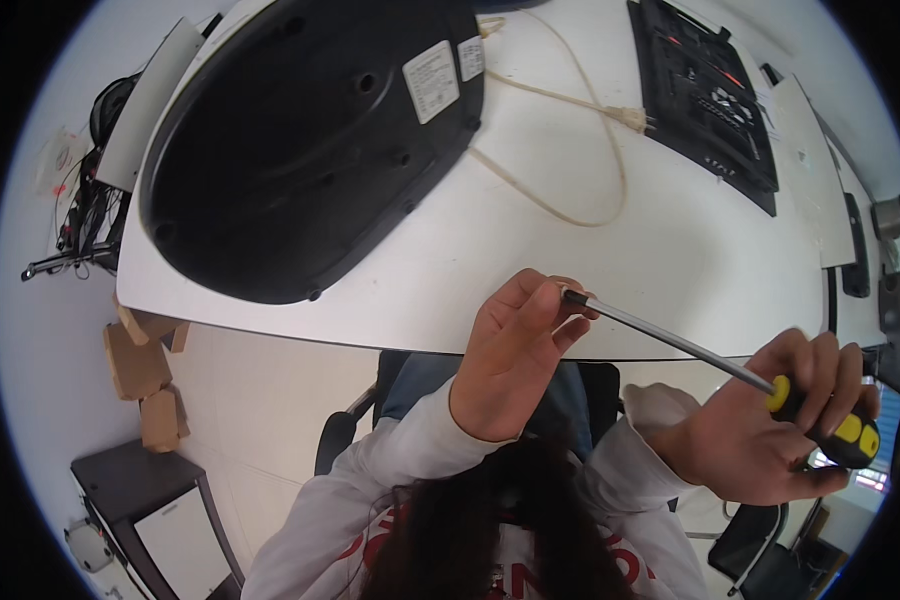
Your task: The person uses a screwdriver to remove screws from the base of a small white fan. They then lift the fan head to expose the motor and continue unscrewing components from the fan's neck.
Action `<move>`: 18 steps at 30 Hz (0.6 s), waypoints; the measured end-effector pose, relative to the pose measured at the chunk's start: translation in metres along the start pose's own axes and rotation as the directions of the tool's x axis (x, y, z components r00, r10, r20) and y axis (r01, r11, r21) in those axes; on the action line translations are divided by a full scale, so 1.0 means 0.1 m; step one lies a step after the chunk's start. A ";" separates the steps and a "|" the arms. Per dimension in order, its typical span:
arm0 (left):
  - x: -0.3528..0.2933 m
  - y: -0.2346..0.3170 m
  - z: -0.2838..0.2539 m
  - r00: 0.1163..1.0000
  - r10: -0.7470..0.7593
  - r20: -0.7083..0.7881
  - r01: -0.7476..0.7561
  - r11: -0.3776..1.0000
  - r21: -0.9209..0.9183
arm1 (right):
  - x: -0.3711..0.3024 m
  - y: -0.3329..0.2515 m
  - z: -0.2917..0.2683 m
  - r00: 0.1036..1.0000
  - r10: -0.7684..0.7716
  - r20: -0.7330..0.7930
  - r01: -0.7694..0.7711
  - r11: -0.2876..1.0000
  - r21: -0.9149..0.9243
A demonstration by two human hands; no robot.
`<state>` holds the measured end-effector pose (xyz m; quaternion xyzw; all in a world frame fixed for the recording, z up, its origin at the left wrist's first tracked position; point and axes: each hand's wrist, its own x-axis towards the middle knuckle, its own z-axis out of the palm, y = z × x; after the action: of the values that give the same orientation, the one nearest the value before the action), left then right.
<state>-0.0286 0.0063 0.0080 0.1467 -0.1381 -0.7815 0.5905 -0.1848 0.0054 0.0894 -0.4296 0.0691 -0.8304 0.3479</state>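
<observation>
Right grip clamped round screwdriver handle, fingers curled; left grip pinching tip, forearm angled inward.

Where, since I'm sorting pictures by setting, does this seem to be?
Probably a workroom of some kind: the right hand holds a screwdriver, and an open tool case lies on a white table.

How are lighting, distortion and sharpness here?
Head view: fisheye bows the near edge of the white table, with black corners; the black shell looks dark, detail muted; a soft grey shadow dims the table above the screwdriver, whose shaft looks fairly sharp; a small bright patch glares near the right rim.
</observation>
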 end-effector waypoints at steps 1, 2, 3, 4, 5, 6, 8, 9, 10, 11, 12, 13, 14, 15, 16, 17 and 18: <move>-0.01 0.03 0.00 1.000 0.015 -0.019 -0.016 1.000 -0.026 | -0.01 0.00 -0.03 1.000 0.014 0.018 -0.013 0.999 -0.048; -0.02 0.06 0.00 0.999 0.029 -0.037 -0.031 0.998 -0.052 | -0.04 0.03 0.02 0.988 -0.067 -0.136 0.037 0.978 -0.207; -0.03 0.09 -0.02 0.994 0.061 -0.092 -0.067 0.996 -0.064 | -0.02 -0.05 -0.06 0.995 0.017 -0.093 -0.043 0.958 -0.283; -0.02 0.14 -0.04 0.986 0.088 -0.142 -0.099 0.992 -0.074 | -0.03 -0.02 -0.01 0.987 -0.004 -0.160 -0.069 0.891 -0.449; -0.01 0.19 -0.06 0.974 0.119 -0.191 -0.137 0.987 -0.086 | 0.00 -0.09 -0.19 0.986 0.163 0.024 -0.136 0.885 -0.444; -0.02 0.24 -0.10 0.966 0.154 -0.207 -0.180 0.978 -0.109 | 0.01 -0.19 -0.31 0.957 0.262 0.128 -0.154 0.828 -0.540; -0.01 0.33 -0.18 0.947 0.215 -0.238 -0.255 0.955 -0.151 | 0.03 -0.33 -0.38 0.891 0.388 0.235 -0.065 0.622 -0.780; -0.01 0.38 -0.19 0.935 0.237 -0.263 -0.290 0.938 -0.188 | -0.02 -0.35 -0.41 0.891 0.387 0.237 -0.054 0.609 -0.791; -0.01 0.40 -0.19 0.936 0.244 -0.254 -0.296 0.935 -0.193 | -0.07 -0.33 -0.36 0.890 0.388 0.238 -0.044 0.594 -0.804; 0.00 0.42 -0.20 0.936 0.251 -0.245 -0.302 0.933 -0.198 | -0.12 -0.34 -0.34 0.873 0.436 0.218 -0.112 0.614 -0.782; 0.00 0.43 -0.20 0.937 0.258 -0.235 -0.307 0.930 -0.202 | -0.18 -0.35 -0.34 0.870 0.449 0.204 -0.095 0.558 -0.825; -0.01 0.43 -0.20 0.936 0.249 -0.249 -0.302 0.932 -0.202 | -0.25 -0.35 -0.34 0.886 0.434 0.165 -0.116 0.551 -0.826; -0.02 0.41 -0.21 0.935 0.239 -0.261 -0.295 0.934 -0.203 | -0.33 -0.35 -0.36 0.900 0.417 0.124 -0.138 0.544 -0.828; -0.03 0.40 -0.21 0.935 0.228 -0.273 -0.288 0.936 -0.203 | -0.40 -0.35 -0.39 0.912 0.399 0.094 -0.148 0.535 -0.832; -0.06 0.40 -0.21 0.940 0.217 -0.264 -0.276 0.937 -0.215 | -0.46 -0.34 -0.41 0.920 0.386 0.068 -0.161 0.532 -0.831; -0.09 0.40 -0.21 0.945 0.205 -0.254 -0.264 0.938 -0.226 | -0.50 -0.32 -0.44 0.927 0.373 0.042 -0.175 0.528 -0.831; -0.11 0.40 -0.21 0.950 0.194 -0.244 -0.253 0.938 -0.237 | -0.53 -0.29 -0.47 0.933 0.360 0.022 -0.185 0.529 -0.829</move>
<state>0.0181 0.0054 0.0049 0.1338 0.0174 -0.6995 0.7017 -0.2148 0.0524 0.0369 -0.6016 0.4757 -0.5944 0.2416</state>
